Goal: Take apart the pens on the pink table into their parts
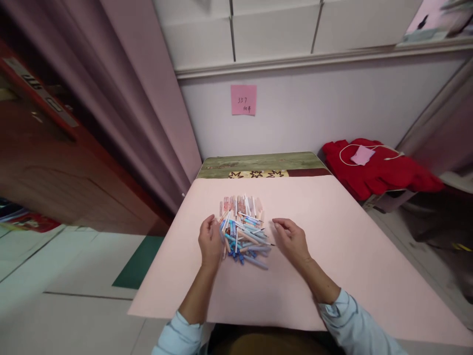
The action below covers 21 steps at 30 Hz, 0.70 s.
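A loose heap of pens [254,237] and thin sticks lies on the pink sheet covering the table, with blue, pale and peach colours mixed. Small dark-blue pieces [236,256] gather at its near edge. Behind the heap, several clear and pinkish tubes [240,203] stand out in a rough row. Close against the heap's left side is my left hand [210,241], its fingers loosely bent and nothing visible in them. On the other side, my right hand [292,237] hovers a little apart from the sticks, fingers stretched toward them and holding nothing.
The pink sheet [343,256] overhangs the table's near edge. Beyond it shows a green patterned tabletop [258,161]. A pink note [244,100] is stuck to the wall. Red cloth [369,172] with a white cable lies at right; a wooden door [92,162] stands at left.
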Motion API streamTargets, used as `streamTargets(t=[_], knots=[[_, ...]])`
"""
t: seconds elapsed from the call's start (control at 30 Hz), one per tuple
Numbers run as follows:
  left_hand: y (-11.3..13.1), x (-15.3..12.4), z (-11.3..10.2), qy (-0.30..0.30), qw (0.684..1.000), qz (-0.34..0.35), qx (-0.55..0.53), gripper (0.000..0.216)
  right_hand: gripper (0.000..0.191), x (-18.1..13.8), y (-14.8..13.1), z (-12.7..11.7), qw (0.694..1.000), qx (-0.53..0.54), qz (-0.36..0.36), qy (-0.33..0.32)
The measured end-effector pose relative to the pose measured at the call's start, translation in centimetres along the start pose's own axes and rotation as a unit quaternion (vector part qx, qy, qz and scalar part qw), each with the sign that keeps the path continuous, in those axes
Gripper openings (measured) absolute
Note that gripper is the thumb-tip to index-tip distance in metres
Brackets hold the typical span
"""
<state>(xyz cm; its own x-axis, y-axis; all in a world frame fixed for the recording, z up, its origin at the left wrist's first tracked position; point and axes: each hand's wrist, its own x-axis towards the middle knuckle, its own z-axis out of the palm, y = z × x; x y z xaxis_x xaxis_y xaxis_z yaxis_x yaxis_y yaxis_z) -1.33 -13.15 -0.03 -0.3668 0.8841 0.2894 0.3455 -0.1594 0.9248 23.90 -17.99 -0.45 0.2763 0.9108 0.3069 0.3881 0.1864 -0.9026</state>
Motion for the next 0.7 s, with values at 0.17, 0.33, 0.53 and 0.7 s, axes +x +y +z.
streamTargets(t=[0.17, 0.33, 0.53, 0.7], knots=[[5.6, -0.3, 1.6, -0.074, 0.973, 0.197, 0.095, 0.030, 0.026, 1.2, -3.1, -1.6, 0.999, -0.041, 0.000, -0.017], [9.8, -1.9, 3.7, -0.125, 0.957, 0.247, 0.082, 0.023, 0.029, 2.1, -7.0, -2.3, 0.997, -0.074, -0.016, -0.028], [11.2, -2.6, 4.0, -0.156, 0.957, 0.239, 0.055, 0.027, 0.029, 1.2, -9.7, -2.2, 0.994, -0.098, -0.034, -0.044], [6.3, 1.1, -2.8, -0.031, 0.949, 0.175, 0.261, 0.030, 0.029, -0.3, -7.7, -3.6, 0.989, -0.140, 0.000, -0.054]])
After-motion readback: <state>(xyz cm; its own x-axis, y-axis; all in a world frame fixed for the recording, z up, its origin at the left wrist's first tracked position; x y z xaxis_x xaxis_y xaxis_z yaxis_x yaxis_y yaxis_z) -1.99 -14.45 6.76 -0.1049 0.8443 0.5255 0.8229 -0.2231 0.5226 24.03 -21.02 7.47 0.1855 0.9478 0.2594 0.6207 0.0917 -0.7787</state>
